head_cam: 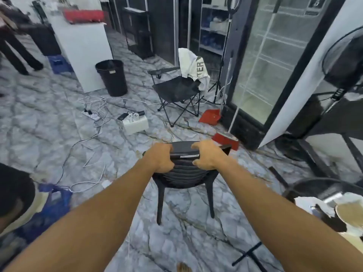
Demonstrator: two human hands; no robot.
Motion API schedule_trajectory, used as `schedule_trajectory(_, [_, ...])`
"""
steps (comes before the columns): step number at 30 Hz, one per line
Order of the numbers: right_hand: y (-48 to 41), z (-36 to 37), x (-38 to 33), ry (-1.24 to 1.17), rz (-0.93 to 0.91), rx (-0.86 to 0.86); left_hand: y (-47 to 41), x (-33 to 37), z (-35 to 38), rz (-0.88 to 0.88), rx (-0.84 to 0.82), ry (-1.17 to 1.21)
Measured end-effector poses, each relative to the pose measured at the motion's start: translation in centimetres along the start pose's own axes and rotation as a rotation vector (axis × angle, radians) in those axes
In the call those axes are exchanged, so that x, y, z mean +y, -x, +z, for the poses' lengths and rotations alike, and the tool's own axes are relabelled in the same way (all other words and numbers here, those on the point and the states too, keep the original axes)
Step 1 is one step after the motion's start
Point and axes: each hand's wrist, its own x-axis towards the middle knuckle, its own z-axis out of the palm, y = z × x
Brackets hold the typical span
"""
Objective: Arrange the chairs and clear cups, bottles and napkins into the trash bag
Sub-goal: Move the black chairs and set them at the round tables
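Forearms reach out from 6 o'clock to a black chair (182, 173) standing on the marble floor (59, 118) at the middle of the view. Left hand (161, 159) and right hand (208, 156) both curl over the top of its backrest, close together, gripping it. The two legs in view seem to rest on the floor, though I cannot tell for sure.

At 4 o'clock a round counter (314, 186) carries pale things too blurred to name, perhaps litter to clear. At 8 o'clock lies a blue bag (53, 205); whether it is the trash bag cannot be told.

Past the chair, cables (94, 103) and a power strip (135, 124) sprawl at 11 o'clock, with a red dustpan (210, 116) at 1 o'clock. Farther off, at 12 o'clock, a folding chair (176, 89) stands with a white shirt (193, 67) over its back. A black bin (112, 77) sits at 11 o'clock beside a white counter (82, 48).

By these signs the work is early. One chair is in hand and not yet placed, and the folding chair looks untouched. No cup, bottle or napkin is plainly seen, so the clearing appears to be all left.
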Motion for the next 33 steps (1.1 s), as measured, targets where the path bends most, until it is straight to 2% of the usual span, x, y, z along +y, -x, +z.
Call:
schedule_trajectory(5, [-6.4, 2.7, 2.9, 0.213, 0.012, -0.124, -6.4, -0.8, 2.5, 0.034, -0.105, -0.053])
schedule_trajectory(9, [-8.6, 4.4, 4.2, 0.323, 0.032, -0.113, -9.0, -0.8, 5.1, 0.057, -0.160, -0.110])
schedule_trajectory(12, [-8.8, 4.6, 4.5, 0.338, -0.018, -0.050, -9.6, -0.8, 5.8, 0.113, -0.082, -0.238])
schedule_trajectory(18, [-6.2, 2.9, 3.1, 0.266, -0.090, 0.023, -7.5, -1.6, 3.1, 0.258, -0.015, -0.309])
schedule_trajectory(24, [3.0, 0.7, -1.0, 0.182, 0.028, 0.084, 0.0, 0.0, -0.7, 0.441, 0.021, -0.305])
schedule_trajectory(28, [13.3, 2.3, -4.6, 0.150, 0.137, 0.177, 8.9, 1.8, -1.1, 0.597, 0.068, -0.346])
schedule_trajectory(33, [25.1, 5.1, -8.1, 0.079, 0.287, 0.153, 18.0, 4.5, 0.2, 0.764, 0.019, -0.392])
